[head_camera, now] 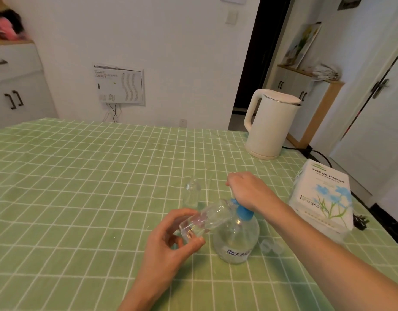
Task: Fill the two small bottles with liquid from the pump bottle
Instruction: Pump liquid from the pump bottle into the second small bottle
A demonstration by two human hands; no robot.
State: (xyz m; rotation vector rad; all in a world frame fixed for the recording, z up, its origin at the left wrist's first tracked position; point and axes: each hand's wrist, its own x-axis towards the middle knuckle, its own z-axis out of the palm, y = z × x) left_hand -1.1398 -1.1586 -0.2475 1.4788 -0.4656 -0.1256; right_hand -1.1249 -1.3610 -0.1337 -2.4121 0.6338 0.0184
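A clear pump bottle (237,240) with a blue pump head stands on the green checked tablecloth. My right hand (246,189) rests on top of the pump head and covers most of it. My left hand (171,239) grips one small clear bottle (207,218) by its base, tilted on its side, its mouth held up against the blue pump nozzle. The second small clear bottle (192,194) stands upright on the cloth just behind, untouched. Two small clear caps (272,246) lie to the right of the pump bottle.
A white electric kettle (269,126) stands at the back right with its cord running off the table. A tissue paper pack (323,196) lies at the right edge. The table (81,176) stretches to the left and back.
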